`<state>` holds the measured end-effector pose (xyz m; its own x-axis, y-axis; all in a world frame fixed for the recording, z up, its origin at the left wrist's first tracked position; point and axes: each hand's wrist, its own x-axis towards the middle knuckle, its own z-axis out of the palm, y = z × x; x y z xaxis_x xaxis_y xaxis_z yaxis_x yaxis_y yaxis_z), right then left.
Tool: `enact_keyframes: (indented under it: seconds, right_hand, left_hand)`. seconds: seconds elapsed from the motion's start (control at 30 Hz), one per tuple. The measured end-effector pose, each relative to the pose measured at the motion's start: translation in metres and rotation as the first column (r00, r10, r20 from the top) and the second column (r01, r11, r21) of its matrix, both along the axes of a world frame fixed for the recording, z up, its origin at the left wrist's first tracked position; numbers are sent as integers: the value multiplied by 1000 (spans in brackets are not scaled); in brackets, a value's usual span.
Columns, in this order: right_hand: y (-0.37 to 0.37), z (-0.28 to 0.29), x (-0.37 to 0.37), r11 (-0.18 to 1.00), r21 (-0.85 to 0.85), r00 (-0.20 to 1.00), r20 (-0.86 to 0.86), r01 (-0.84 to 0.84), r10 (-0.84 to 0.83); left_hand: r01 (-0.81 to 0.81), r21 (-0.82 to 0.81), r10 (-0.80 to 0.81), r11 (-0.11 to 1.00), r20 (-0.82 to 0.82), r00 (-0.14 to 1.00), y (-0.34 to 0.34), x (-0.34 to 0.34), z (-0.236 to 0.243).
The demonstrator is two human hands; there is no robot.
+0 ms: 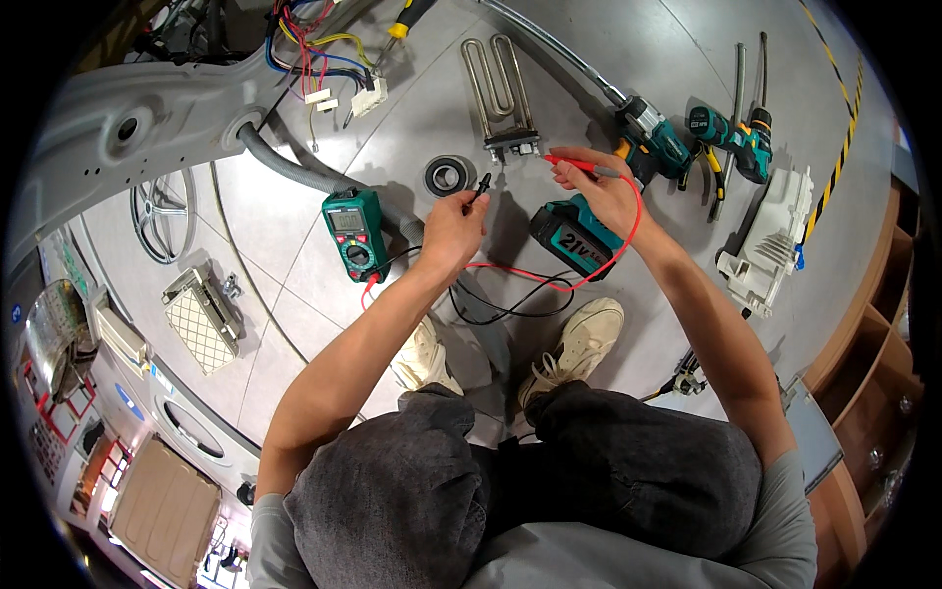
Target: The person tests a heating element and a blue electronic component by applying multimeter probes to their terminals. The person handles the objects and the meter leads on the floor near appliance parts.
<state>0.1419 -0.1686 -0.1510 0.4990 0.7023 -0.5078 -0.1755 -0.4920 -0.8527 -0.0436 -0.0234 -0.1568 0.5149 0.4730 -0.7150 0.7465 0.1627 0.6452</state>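
Observation:
My left hand [453, 228] pinches a black test probe [481, 185], its tip pointing toward the base of a metal heating element [500, 93] lying on the floor. Grasped in my right hand [601, 191] is a red test probe [574, 164], aimed at the same terminal end [514, 145] of the element. Red and black leads [510, 285] loop back to a green multimeter [353, 234] resting on the floor to the left of my left hand. Neither probe tip clearly touches the terminals.
A round bearing [449, 175] lies beside the element. A teal battery drill [574, 236] sits under my right wrist; more teal power tools [653, 142], pliers and a white plastic part [770, 245] lie right. A grey hose [294, 167] and loose wiring [314, 59] run from a washer body [128, 108] at left.

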Motion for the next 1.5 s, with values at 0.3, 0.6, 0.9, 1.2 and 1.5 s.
enact_keyframes:
  seconds: [0.3,0.6,0.9,1.2,1.5]
  right_hand:
    - [-2,-3,-1,1000,7,1000,-8,16,-16]
    - [-4,-7,-1,999,38,1000,6,9,-9]
    - [-2,-5,-1,999,32,1000,-6,12,-12]
    - [-3,-3,-2,999,15,999,18,-29,28]
    - [-3,-1,-1,1000,21,1000,-15,-7,8]
  left_hand:
    - [-6,-1,6,1000,-10,1000,-1,1,2]
    - [-39,-44,39,998,9,999,-1,0,1]
    - [10,5,-10,1000,26,1000,-1,-1,0]
    - [50,77,-52,996,20,998,-3,-3,-9]
    - [-25,24,25,999,22,999,-3,2,4]
